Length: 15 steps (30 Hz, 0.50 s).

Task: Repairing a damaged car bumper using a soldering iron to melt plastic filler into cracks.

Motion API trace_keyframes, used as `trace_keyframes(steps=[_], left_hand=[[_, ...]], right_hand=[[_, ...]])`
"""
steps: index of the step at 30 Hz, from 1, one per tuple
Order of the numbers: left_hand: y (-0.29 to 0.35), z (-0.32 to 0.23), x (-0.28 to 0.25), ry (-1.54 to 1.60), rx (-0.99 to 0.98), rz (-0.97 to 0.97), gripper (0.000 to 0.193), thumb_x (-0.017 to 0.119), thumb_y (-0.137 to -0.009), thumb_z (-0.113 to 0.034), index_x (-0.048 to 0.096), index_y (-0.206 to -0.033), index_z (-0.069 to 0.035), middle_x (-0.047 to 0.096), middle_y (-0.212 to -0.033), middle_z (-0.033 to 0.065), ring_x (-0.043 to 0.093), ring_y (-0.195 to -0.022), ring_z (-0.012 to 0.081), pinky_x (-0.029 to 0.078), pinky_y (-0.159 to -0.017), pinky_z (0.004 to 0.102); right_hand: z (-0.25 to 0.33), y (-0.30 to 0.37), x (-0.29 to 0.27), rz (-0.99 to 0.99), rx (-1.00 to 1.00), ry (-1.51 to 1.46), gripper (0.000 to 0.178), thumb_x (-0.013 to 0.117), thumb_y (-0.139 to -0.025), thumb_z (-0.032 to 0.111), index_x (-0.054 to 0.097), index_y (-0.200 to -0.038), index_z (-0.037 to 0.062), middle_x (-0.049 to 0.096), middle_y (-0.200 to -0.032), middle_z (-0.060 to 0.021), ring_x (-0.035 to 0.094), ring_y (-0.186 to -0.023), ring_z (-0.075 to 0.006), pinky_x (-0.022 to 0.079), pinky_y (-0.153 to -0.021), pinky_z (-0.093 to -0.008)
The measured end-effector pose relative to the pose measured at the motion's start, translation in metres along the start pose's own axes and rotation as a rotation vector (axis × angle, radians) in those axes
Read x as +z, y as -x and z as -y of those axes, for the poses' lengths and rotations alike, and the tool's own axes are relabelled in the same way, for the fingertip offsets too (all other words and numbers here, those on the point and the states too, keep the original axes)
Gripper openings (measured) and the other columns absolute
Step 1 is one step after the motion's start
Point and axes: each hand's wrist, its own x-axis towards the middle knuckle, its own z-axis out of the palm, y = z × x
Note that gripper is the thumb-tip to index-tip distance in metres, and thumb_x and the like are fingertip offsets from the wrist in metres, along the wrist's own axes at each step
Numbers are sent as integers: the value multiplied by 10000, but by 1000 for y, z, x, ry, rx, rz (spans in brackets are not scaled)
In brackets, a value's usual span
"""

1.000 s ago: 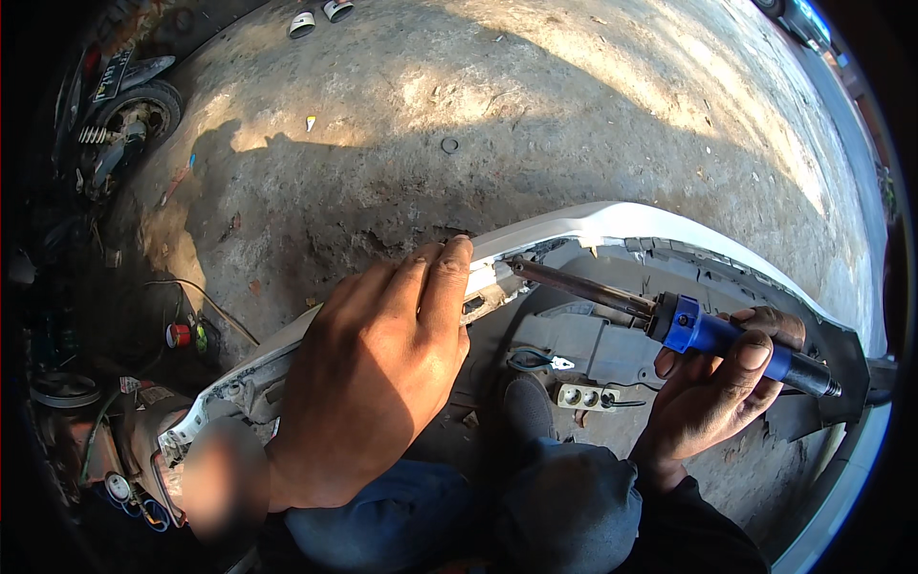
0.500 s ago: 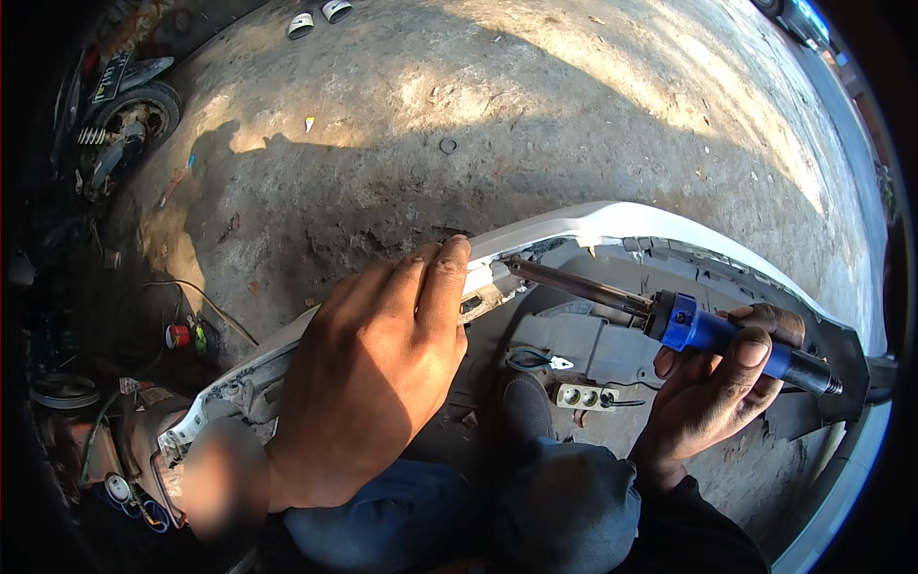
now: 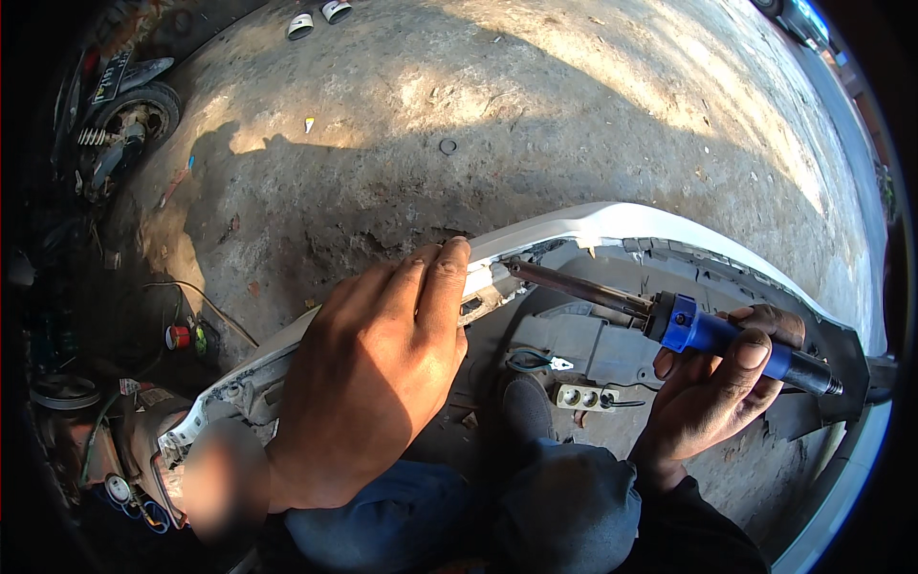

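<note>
A long white car bumper [image 3: 622, 222] curves across in front of me, its rough inner edge facing me. My left hand [image 3: 368, 383] lies over its upper edge, fingers together and gripping it, with the thumb mostly hidden. In my right hand [image 3: 708, 407] is a soldering iron [image 3: 703, 333] with a blue handle and a long metal barrel. Its tip meets the bumper's inner edge just right of my left fingertips. The barrel points left and slightly up.
Below the bumper lie pliers [image 3: 535, 360] and a white power strip [image 3: 585, 397] with a plug in it, near my shoe [image 3: 526, 407]. A motorcycle wheel [image 3: 139, 120] stands at the far left. A pressure gauge [image 3: 118, 489] with hoses sits lower left. Sandals [image 3: 300, 26] lie far off.
</note>
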Motion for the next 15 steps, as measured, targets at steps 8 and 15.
trace_keyframes(steps=[8,15], left_hand=[[-3,3,4,30,13,1,561,724,-747,-23,551,-1280,4,648,-1094,188,646,-971,355,533,-851,418],[-2,4,4,54,9,-8,555,729,-746,-26,556,-1272,9,651,-1068,188,648,-951,354,532,-838,418]], right_hand=[[-3,0,-8,-4,-11,-2,475,780,-828,388,538,-1000,18,562,-930,-97,612,-730,-145,599,-538,-278],[-6,4,-11,-63,15,-3,463,793,-821,382,545,-979,25,589,-924,-93,640,-795,-158,600,-698,-292]])
